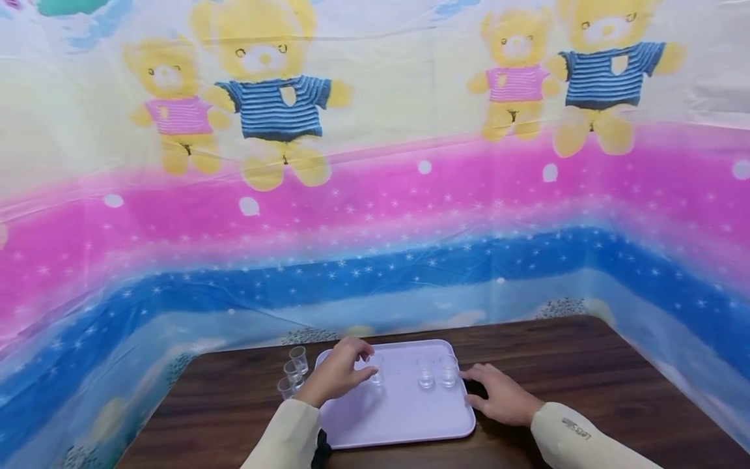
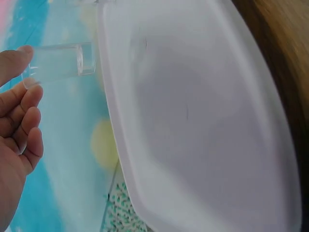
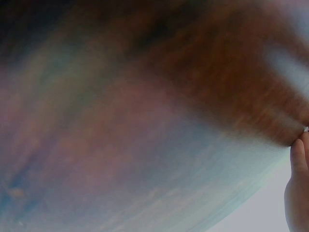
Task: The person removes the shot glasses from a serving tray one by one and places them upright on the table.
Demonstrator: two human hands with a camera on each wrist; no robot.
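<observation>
My left hand (image 1: 340, 372) pinches a clear cup (image 1: 377, 372) above the lilac tray (image 1: 395, 426). In the left wrist view, the thumb and a fingertip of that hand (image 2: 17, 121) hold the clear cup (image 2: 58, 63) near one end, beside the tray (image 2: 193, 121). Two more clear cups (image 1: 426, 376) (image 1: 448, 374) stand side by side on the tray's right part. My right hand (image 1: 500, 394) rests at the tray's right edge, fingers loosely bent around no object; whether it touches the tray I cannot tell. Part of it (image 3: 298, 183) shows in the right wrist view, mostly blurred.
Several clear cups (image 1: 293, 373) stand in a slanting row on the dark wooden table (image 1: 586, 384), left of the tray and close to my left wrist. Behind the table hangs a printed cloth (image 1: 375, 247) with bears and pink and blue bands.
</observation>
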